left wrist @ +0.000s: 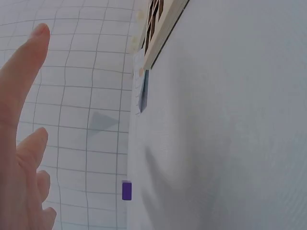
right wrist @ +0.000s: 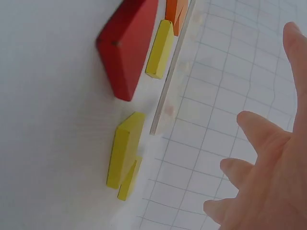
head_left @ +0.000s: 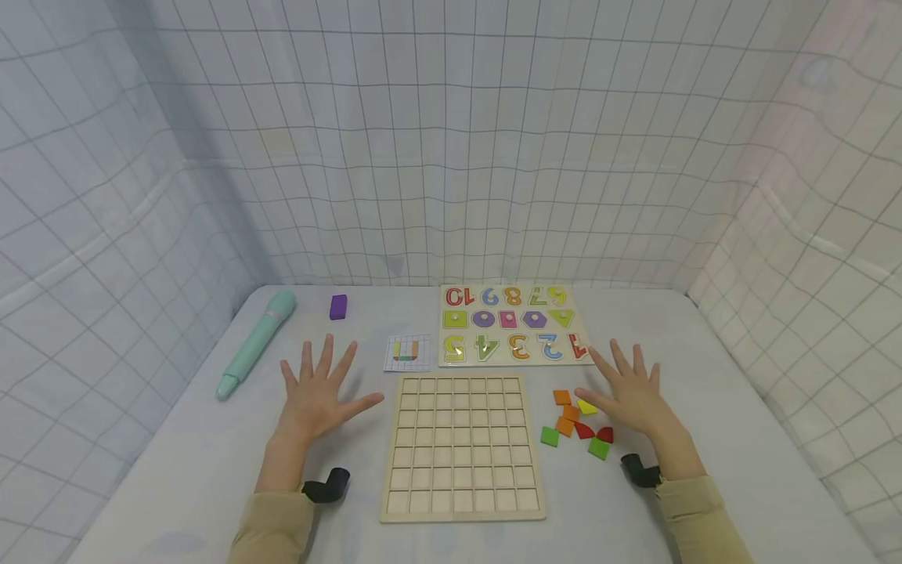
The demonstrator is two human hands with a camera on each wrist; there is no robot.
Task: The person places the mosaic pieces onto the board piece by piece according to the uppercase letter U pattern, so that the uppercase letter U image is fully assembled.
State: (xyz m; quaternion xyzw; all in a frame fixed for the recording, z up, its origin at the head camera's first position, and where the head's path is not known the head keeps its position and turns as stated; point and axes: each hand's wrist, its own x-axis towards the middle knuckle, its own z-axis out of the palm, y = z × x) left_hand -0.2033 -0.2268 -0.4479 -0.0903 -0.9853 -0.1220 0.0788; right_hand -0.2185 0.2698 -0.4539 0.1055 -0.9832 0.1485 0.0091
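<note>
My left hand [head_left: 315, 401] is held with its fingers spread, left of a wooden grid board [head_left: 461, 449], and grips nothing. My right hand [head_left: 636, 399] is likewise spread and holds nothing, just right of several loose coloured pieces. Among those pieces are orange squares [head_left: 561, 397], green squares [head_left: 550, 436], red pieces [head_left: 604, 434] and a yellow piece [head_left: 587, 407]. In the right wrist view a red block [right wrist: 127, 48] and yellow blocks [right wrist: 125, 148] lie apart from the fingers. Past the board's far edge lies a small card [head_left: 407, 353] printed with a coloured U shape.
A number and shape puzzle board [head_left: 514, 325] lies at the back, upside down to me. Far left are a mint-green stick-like object [head_left: 257, 345] and a purple block [head_left: 338, 307]. Grid-patterned cloth walls [head_left: 451, 157] enclose the table [head_left: 176, 462] at the back and sides.
</note>
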